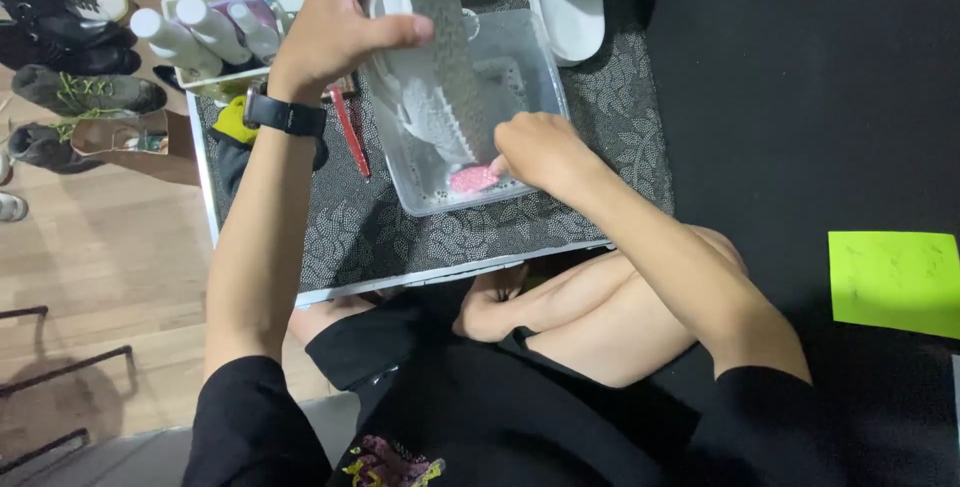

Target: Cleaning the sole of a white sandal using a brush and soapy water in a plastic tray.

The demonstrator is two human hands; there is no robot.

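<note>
**A:** Start me with the biggest thing you see.

**B:** I see a low counter (600,137) covered by a dark mat with a pale leaf pattern, the person sitting at its near edge with bare knees tucked under. To the right, on a black surface, lies a bright green paper sheet (893,280).

**A:** And on the mat?

**B:** A clear plastic tub (535,77) sits in the middle. Standing in it, tilted, is a white shoe (420,97), its grey sole turned up towards me. A white sandal (568,7) lies just beyond the tub, at the far edge.

**A:** How are the hands?

**B:** The left hand (340,22) is wrapped around the shoe's upper end, thumb pressed across the sole, a black watch (285,115) on that wrist. The right hand (540,152) is curled closed at the tub's near right corner, pinching a small pink brush (473,179) against the lower end of the shoe.

**A:** Anything smaller?

**B:** A red pen (350,132) lies on the mat just left of the tub. Far left stands a tray of white bottles (205,32), and beyond it, on the wooden floor, a row of shoes (75,57).
</note>
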